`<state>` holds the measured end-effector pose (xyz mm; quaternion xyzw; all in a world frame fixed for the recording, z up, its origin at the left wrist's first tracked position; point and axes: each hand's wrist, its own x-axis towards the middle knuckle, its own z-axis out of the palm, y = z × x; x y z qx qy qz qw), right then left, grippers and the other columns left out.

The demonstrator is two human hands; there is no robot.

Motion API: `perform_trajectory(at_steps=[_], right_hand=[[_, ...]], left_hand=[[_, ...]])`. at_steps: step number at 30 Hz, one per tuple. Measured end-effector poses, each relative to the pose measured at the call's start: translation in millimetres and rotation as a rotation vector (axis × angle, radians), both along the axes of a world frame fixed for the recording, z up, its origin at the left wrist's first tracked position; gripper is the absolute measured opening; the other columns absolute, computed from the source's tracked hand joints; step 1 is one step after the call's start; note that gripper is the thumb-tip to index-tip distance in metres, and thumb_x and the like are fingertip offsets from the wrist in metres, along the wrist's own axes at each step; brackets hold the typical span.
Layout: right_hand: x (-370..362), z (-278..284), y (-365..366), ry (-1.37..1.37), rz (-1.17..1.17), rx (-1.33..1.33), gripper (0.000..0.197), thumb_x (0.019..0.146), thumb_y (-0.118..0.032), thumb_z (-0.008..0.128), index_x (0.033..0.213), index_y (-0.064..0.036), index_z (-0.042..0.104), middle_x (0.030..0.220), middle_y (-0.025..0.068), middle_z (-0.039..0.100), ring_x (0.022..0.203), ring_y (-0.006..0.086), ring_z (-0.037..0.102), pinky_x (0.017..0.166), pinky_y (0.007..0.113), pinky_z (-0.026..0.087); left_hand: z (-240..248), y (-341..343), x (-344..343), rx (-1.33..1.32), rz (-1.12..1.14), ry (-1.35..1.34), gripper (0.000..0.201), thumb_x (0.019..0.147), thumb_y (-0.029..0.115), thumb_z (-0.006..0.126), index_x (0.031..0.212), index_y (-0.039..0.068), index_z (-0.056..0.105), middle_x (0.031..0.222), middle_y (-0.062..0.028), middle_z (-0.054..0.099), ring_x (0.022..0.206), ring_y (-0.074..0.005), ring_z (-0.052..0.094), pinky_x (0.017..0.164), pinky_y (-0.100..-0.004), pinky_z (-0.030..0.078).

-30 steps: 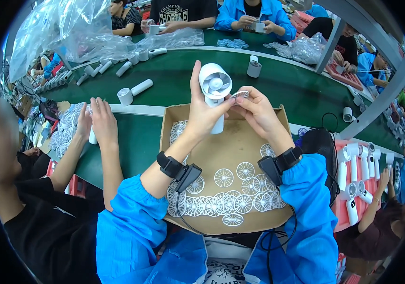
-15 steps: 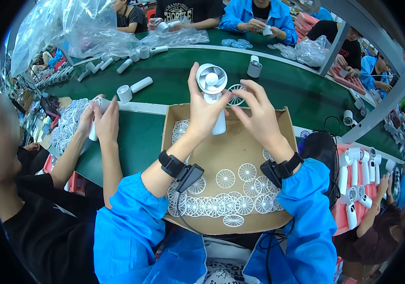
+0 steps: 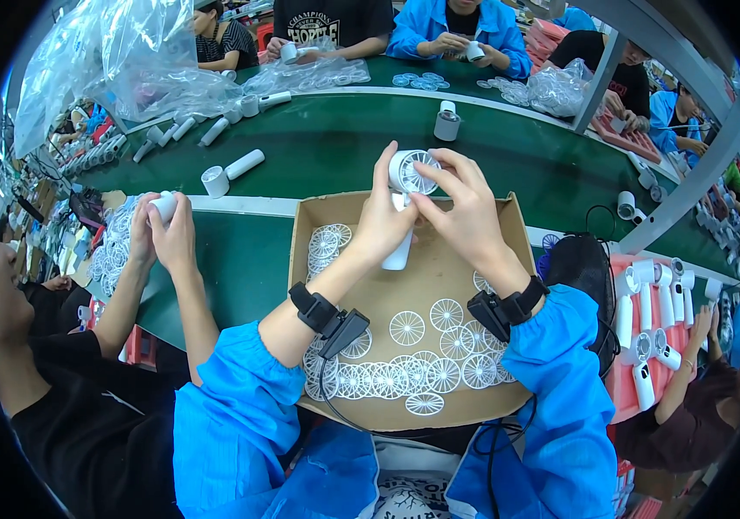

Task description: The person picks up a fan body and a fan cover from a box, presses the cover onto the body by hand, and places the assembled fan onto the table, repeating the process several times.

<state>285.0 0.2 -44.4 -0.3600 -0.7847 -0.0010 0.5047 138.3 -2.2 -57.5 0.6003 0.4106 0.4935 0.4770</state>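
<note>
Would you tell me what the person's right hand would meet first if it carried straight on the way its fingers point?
The right hand points up-left, fingers already on the white handheld fan; that comes first, the left hand likely behind.

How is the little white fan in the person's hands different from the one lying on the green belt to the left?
The held fan stands upright over the cardboard box, gripped by the left hand and right hand; the fan on the belt lies on its side, untouched. The held fan's head shows a spoked grille; the lying one's head looks open, though it is small. Both are white with a cylindrical handle.
</note>
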Motion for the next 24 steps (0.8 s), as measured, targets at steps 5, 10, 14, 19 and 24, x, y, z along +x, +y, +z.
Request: perform_trajectory(at_steps=[5, 10, 14, 19, 24], right_hand=[[3.2, 0.7, 1.1, -0.039, -0.009, 0.023, 0.035, 0.069, -0.009, 0.075, 0.102, -0.0043, 0.068, 0.115, 0.0138, 0.058, 0.106, 0.029, 0.056, 0.089, 0.036, 0.047], [1.6, 3.2, 2.6, -0.072, 0.001, 0.045, 0.034, 0.069, -0.01, 0.075, 0.101, -0.0039, 0.068, 0.115, 0.0143, 0.059, 0.105, 0.0293, 0.056, 0.088, 0.036, 0.047], [10.8, 0.1, 4.2, -0.108, -0.017, 0.06, 0.033, 0.07, -0.009, 0.074, 0.102, -0.006, 0.069, 0.115, 0.0141, 0.058, 0.106, 0.0301, 0.055, 0.089, 0.037, 0.046], [2.6, 7.6, 3.8, -0.211, 0.028, 0.112, 0.029, 0.071, -0.01, 0.073, 0.1, -0.0101, 0.07, 0.117, 0.0141, 0.056, 0.106, 0.0333, 0.053, 0.088, 0.04, 0.045], [4.7, 11.7, 3.6, -0.323, -0.061, 0.298, 0.036, 0.078, -0.01, 0.069, 0.113, -0.0133, 0.065, 0.118, 0.013, 0.055, 0.107, 0.0301, 0.053, 0.083, 0.039, 0.049]], left_hand=[[-1.3, 0.4, 1.2, -0.022, -0.033, 0.035, 0.076, 0.089, 0.0, 0.05, 0.146, 0.024, 0.006, 0.114, -0.0152, 0.053, 0.074, -0.017, 0.063, 0.051, -0.0298, 0.056], [-2.4, 0.1, -1.9, -0.026, -0.018, 0.025, 0.076, 0.087, 0.003, 0.053, 0.146, 0.025, 0.009, 0.106, -0.0158, 0.057, 0.071, -0.0192, 0.064, 0.049, -0.0323, 0.055], [-8.6, 2.5, 7.4, -0.043, -0.034, -0.008, 0.076, 0.087, 0.005, 0.054, 0.145, 0.027, 0.01, 0.106, -0.0161, 0.057, 0.067, -0.0196, 0.064, 0.047, -0.0325, 0.054], [-1.3, -8.7, -9.0, -0.054, -0.083, -0.068, 0.074, 0.087, 0.007, 0.055, 0.144, 0.028, 0.013, 0.104, -0.0149, 0.057, 0.061, -0.0181, 0.062, 0.045, -0.0306, 0.053], [8.6, -12.8, -0.6, -0.122, -0.233, -0.334, 0.072, 0.087, 0.006, 0.054, 0.143, 0.027, 0.014, 0.101, -0.0129, 0.056, 0.058, -0.0148, 0.059, 0.044, -0.0273, 0.051]])
